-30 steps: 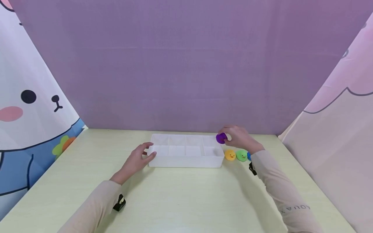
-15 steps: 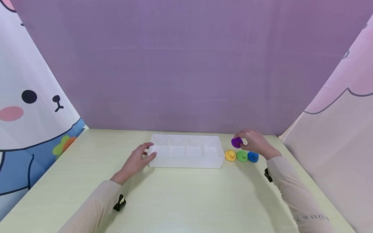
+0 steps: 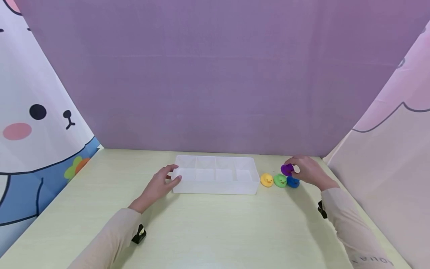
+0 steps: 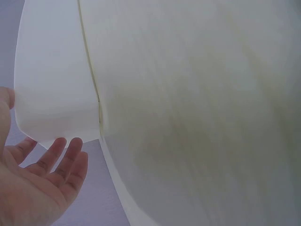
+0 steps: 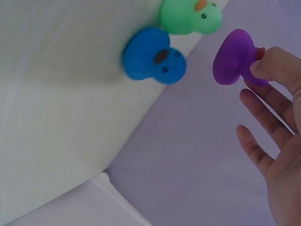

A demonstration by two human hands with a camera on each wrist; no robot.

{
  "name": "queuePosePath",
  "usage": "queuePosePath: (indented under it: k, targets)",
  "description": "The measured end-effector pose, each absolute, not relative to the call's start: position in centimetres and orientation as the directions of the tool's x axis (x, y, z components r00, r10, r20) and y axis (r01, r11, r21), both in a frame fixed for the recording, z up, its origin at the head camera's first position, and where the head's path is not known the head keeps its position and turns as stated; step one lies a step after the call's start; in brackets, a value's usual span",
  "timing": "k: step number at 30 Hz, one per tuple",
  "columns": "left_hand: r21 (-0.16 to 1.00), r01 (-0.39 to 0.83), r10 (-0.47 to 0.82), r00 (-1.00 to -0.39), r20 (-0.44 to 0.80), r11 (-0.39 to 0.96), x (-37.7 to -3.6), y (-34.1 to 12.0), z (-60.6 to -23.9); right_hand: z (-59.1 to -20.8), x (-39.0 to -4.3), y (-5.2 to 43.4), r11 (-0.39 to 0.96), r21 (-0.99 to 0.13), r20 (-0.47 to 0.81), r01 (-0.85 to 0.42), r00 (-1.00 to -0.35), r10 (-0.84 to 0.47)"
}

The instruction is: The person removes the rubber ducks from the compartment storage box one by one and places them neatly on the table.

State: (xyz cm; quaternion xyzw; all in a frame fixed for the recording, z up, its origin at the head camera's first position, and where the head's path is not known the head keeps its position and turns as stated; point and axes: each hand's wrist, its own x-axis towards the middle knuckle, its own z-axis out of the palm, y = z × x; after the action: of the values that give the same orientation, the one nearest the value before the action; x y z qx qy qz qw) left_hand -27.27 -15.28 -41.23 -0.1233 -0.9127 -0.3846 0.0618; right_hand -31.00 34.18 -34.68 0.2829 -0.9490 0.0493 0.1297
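A purple rubber duck [image 5: 233, 59] is pinched between the thumb and forefinger of my right hand [image 3: 309, 172], held just behind the blue duck [image 3: 293, 182]. Beside that one stand a green duck [image 3: 280, 181] and a yellow duck [image 3: 267, 180], in a row along the right end of a white divided box [image 3: 215, 187]. At the box's left end is my left hand [image 3: 158, 186], thumb and fingers spread around its corner. In the left wrist view its fingers [image 4: 73, 155] lie relaxed against the box's end wall.
The pale wooden table [image 3: 208, 231] runs back to a purple cloth wall [image 3: 215, 82]. Printed curtains hang at the left and right sides. The box's compartments face up. A dark wrist-camera mount [image 3: 139, 234] sits under each sleeve.
My right hand has carried the purple duck rightward from over the box's right end to behind the blue duck, which came into full view. The left hand stays at the box.
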Motion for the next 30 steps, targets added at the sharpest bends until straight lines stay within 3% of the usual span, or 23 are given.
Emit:
queuePosePath:
  k: [20,30]
  targets:
    - [0.687,0.284,0.184,-0.959,0.217,0.669,-27.3,-15.4,-41.3,-35.3,-29.7,39.1,0.835,0.003,0.368,-0.551,-0.775,-0.513]
    - [0.683,0.288,0.187,-0.958,0.219,0.671,-27.3,-15.3,-41.2,-36.7,-29.7,41.0,0.867,-0.043,0.295,-0.497,-0.835,-0.464]
